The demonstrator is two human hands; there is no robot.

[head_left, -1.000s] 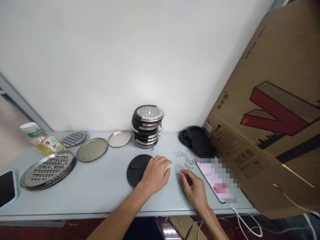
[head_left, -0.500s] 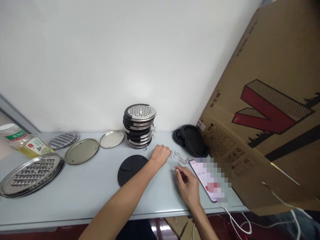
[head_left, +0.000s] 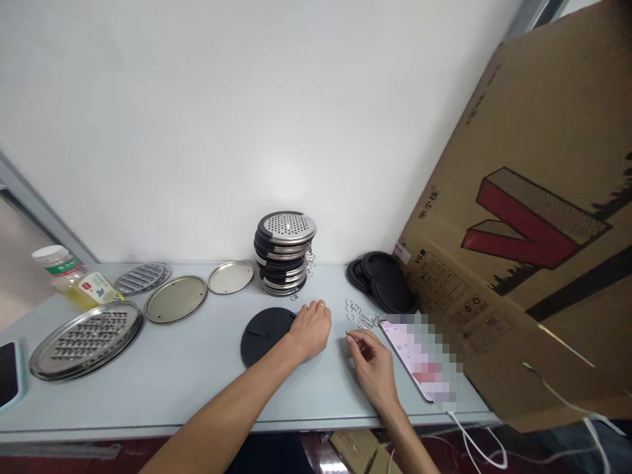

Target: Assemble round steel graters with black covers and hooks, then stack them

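My left hand (head_left: 313,327) is at the right edge of a black round disc (head_left: 266,336) that lies flat and has a slot in it. Its fingers are curled together, back of the hand up, hiding anything they hold. To the right, my right hand (head_left: 372,362) pinches thumb and index finger on a tiny shiny piece at the fingertips, too small to name. Beyond it lie loose metal rings (head_left: 350,308) and wire hooks (head_left: 366,321). Behind the left hand stands a stack of round graters with black rims (head_left: 287,227), with small hooks hanging at its side.
Black round parts (head_left: 390,283) lie by a large cardboard box (head_left: 538,217). A phone (head_left: 407,359) with a cable sits at right. Leftward are metal lids (head_left: 176,299), (head_left: 230,277), grater discs (head_left: 89,336), a plastic jar (head_left: 79,280) and another phone (head_left: 8,375).
My left hand has moved from the metal rings back leftward to the black disc's edge. My right hand keeps its pinch in nearly the same place. The view has swung slightly left.
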